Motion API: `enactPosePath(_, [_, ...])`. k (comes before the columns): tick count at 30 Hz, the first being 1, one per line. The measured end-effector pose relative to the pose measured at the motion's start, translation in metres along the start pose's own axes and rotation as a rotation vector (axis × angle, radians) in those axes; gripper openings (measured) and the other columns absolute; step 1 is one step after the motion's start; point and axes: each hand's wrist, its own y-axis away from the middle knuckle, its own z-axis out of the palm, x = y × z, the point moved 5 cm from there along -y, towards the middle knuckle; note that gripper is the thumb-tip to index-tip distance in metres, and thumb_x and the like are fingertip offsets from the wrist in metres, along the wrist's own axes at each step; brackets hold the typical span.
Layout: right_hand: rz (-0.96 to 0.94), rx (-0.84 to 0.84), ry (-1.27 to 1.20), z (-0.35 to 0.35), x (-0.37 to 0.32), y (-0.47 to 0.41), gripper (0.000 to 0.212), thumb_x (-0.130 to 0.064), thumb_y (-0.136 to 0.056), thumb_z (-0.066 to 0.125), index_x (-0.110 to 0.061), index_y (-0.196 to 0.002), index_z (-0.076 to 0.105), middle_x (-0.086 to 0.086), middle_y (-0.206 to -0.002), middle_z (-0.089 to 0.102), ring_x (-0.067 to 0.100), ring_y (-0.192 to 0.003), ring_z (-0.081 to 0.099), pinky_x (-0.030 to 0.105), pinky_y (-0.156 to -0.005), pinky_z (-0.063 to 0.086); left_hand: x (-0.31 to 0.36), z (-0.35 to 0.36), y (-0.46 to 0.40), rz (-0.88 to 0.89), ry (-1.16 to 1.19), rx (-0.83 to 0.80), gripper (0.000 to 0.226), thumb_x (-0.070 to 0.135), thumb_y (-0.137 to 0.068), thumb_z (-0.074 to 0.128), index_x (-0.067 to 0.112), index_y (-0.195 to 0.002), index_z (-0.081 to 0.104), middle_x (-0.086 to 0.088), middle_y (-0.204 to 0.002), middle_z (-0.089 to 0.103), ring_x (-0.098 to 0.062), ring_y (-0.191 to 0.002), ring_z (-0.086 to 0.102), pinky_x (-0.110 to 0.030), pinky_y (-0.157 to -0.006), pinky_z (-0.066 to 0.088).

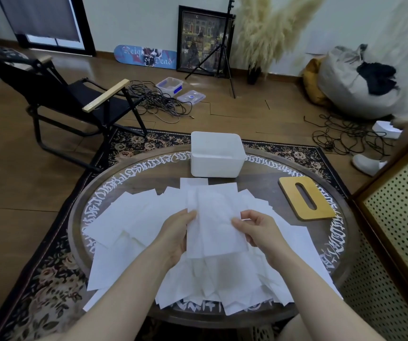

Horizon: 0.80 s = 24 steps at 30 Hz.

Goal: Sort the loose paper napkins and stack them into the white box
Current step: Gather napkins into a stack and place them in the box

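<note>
Several loose white paper napkins (129, 225) lie spread in a messy heap over the round table (331, 264). Above the heap I hold up a small bunch of napkins (214, 222). My left hand (176, 236) grips its left edge, thumb on top. My right hand (257, 230) pinches its right edge. The white box (216, 155) stands at the far side of the table, beyond the held napkins, and looks empty from here.
A wooden lid with a slot (305, 198) lies on the table to the right of the box. A black folding chair (75, 99) stands far left on the floor. A perforated cabinet (404, 217) borders the table on the right. Cables (345, 134) lie on the floor behind.
</note>
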Motion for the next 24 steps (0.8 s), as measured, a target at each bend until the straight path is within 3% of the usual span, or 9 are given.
enactPosePath(4, [-0.016,-0.065,-0.047,0.007,-0.002,0.002,0.008,-0.015,-0.086,0.068,-0.013,-0.082,0.062,-0.002,-0.062,0.058,0.012,-0.048,0.033,0.022,-0.051,0.027,-0.002,0.005,0.001,-0.011,0.045,-0.035,0.027,0.022,-0.096,0.052,0.007,-0.112,0.067,-0.01,-0.108,0.072,-0.028,-0.101,0.067,-0.046,-0.095,0.051])
enactPosePath(10, [0.016,-0.019,-0.055,0.012,0.001,-0.001,0.01,-0.012,-0.085,0.07,-0.012,-0.08,0.061,-0.003,-0.057,0.057,0.01,-0.043,0.036,0.019,-0.047,0.028,-0.005,0.014,0.002,-0.065,0.158,-0.113,0.036,0.026,-0.096,0.048,0.002,-0.116,0.066,-0.015,-0.112,0.07,-0.032,-0.104,0.067,-0.045,-0.096,0.049])
enactPosePath(17, [-0.025,-0.015,0.007,0.01,0.0,-0.003,0.016,-0.009,-0.084,0.07,-0.012,-0.076,0.057,-0.006,-0.051,0.055,0.009,-0.041,0.037,0.013,-0.041,0.031,-0.002,0.014,0.001,-0.014,0.098,-0.119,0.044,0.044,-0.099,0.042,0.011,-0.113,0.066,-0.008,-0.107,0.072,-0.027,-0.1,0.068,-0.044,-0.093,0.051])
enactPosePath(21, [-0.032,-0.037,0.047,0.009,0.002,-0.003,0.014,-0.009,-0.084,0.071,-0.01,-0.078,0.059,-0.006,-0.05,0.055,0.009,-0.041,0.038,0.012,-0.042,0.031,-0.004,0.013,0.002,0.055,-0.115,-0.054,0.02,0.017,-0.095,0.055,0.012,-0.112,0.064,-0.007,-0.108,0.072,-0.026,-0.097,0.068,-0.042,-0.087,0.053])
enactPosePath(24, [-0.042,0.011,0.144,-0.006,0.003,-0.007,0.008,-0.011,-0.084,0.071,-0.008,-0.087,0.065,0.0,-0.065,0.067,0.007,-0.048,0.048,0.013,-0.048,0.036,-0.002,0.009,-0.001,0.078,-0.132,0.013,0.017,0.005,-0.094,0.054,0.012,-0.106,0.063,-0.006,-0.103,0.071,-0.026,-0.091,0.067,-0.039,-0.08,0.054])
